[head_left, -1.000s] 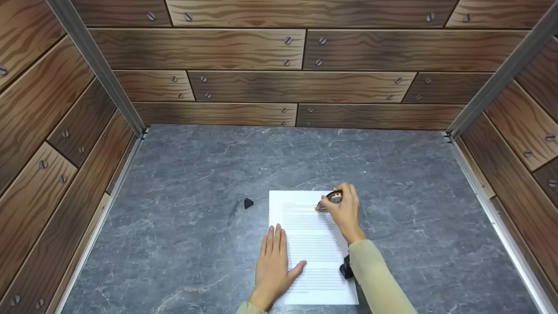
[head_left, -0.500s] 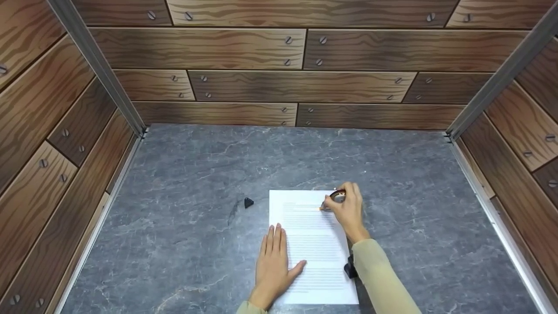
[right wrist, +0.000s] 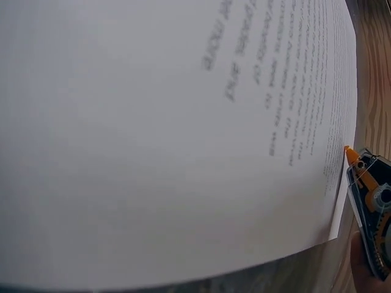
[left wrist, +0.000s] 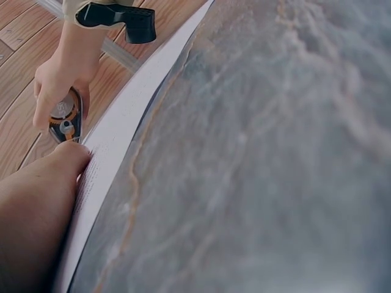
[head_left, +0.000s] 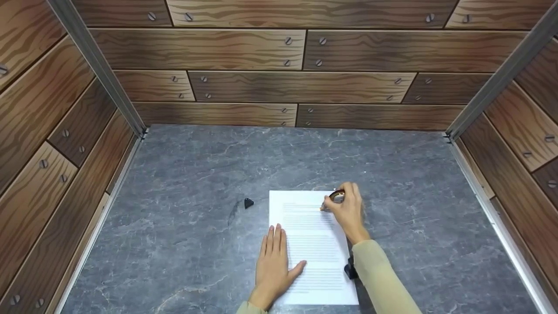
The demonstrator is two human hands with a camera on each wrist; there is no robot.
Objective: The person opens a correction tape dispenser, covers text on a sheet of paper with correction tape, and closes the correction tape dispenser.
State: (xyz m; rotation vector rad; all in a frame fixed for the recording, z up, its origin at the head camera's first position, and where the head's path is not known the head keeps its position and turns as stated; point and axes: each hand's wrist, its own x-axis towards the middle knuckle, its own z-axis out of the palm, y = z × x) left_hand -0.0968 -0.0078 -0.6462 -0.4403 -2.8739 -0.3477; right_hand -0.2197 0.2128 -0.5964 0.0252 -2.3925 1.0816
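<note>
"Correction tape dispenser (right wrist: 374, 204), where was it?"

"It was at the upper right part of the printed sheet (head_left: 314, 248), with its orange tip (right wrist: 351, 155) at the lines of text. Whether it pressed strongly, I could not tell."

"And how were the fingers?"

"The right hand (head_left: 348, 213) pinched the dispenser between thumb and fingers. The left hand (head_left: 273, 266) rested over the left edge of the sheet, its fingers straight and close together, its thumb spread away."

"What else was on the grey marbled tabletop (head_left: 187, 183)?"

"One small black angular piece (head_left: 248, 203) (its use was not clear to me) lay left of the sheet, apart from it."
</note>
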